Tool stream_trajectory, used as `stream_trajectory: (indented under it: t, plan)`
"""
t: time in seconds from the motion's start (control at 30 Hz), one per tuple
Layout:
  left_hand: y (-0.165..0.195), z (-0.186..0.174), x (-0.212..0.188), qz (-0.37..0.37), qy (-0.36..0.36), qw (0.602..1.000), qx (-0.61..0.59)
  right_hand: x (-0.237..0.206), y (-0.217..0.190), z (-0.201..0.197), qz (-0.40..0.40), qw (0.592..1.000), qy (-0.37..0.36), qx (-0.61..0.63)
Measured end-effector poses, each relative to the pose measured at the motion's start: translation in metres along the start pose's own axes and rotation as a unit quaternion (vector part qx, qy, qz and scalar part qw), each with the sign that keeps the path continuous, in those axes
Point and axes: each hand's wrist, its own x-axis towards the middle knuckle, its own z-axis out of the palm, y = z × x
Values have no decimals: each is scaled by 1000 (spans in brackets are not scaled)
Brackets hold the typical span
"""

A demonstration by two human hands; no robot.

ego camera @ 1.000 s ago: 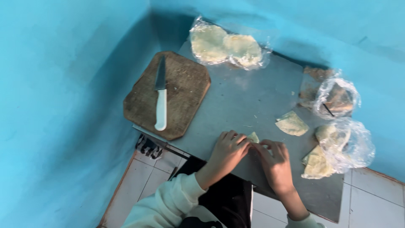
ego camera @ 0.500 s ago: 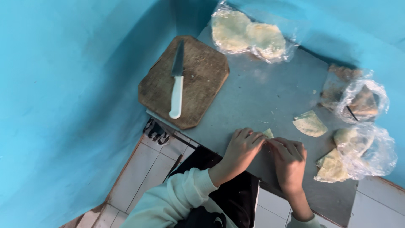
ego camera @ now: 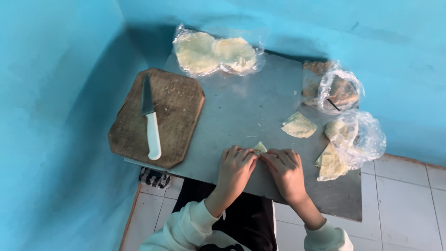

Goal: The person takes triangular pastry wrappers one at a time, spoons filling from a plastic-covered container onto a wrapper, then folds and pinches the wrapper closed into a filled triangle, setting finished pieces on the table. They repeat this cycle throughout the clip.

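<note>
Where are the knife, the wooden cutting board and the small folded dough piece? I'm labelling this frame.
knife (ego camera: 153,136): head view, on its white handle.
wooden cutting board (ego camera: 179,104): head view, on bare wood right of the blade.
folded dough piece (ego camera: 260,147): head view, on the tip showing between both hands.

A simple food-preparation corner of a kitchen.
Wooden cutting board (ego camera: 158,116) with knife (ego camera: 151,118), bagged dough rounds (ego camera: 214,52) on a grey metal surface (ego camera: 241,107), blue-painted walls (ego camera: 55,93), tiled floor (ego camera: 404,195).

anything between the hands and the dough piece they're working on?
Nothing visible. The left hand and right hand are both already on the small folded dough piece, fingertips meeting at it near the front of the metal table. Knife and cutting board lie off to the left.
</note>
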Motion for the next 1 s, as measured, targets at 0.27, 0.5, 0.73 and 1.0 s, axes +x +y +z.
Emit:
stream_trajectory:
  t: [0.27,0.5,0.73,1.0]
  plan:
    - [-14,-4,5,52,-50,997,-1,3,-3,2,-27,999,-6,-24]
    - [-25,-8,13,86,-68,994,-23,7,1,0,-21,999,-28,23]
    - [-16,-9,16,42,-64,997,11,5,9,2,9,996,-1,87]
    - [-16,-12,24,-10,-61,998,20,6,7,9,26,996,14,87]
